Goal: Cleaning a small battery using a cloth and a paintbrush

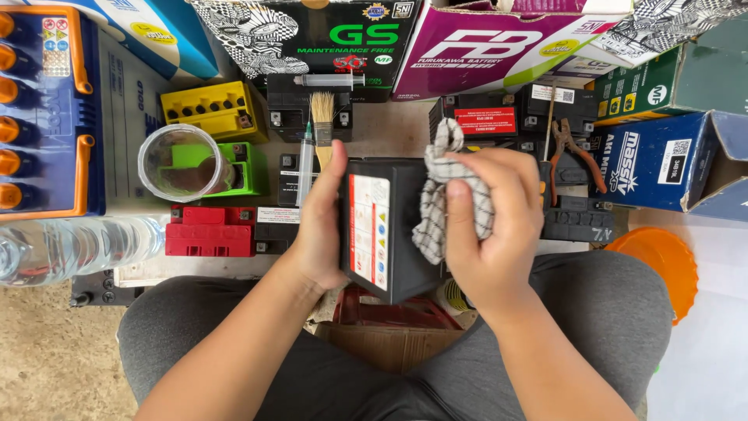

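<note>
A small black battery with a white warning label on one side is held above my lap. My left hand grips its left side, fingers wrapped over the top edge. My right hand presses a checked white-and-black cloth against the battery's right face. The cloth is bunched, with one end sticking up past my fingers.
Several small batteries, black, red, green and yellow, lie ahead on the floor. A clear plastic cup, a paintbrush, two syringes, pliers and cardboard battery boxes surround them. A water bottle lies at left, an orange bowl at right.
</note>
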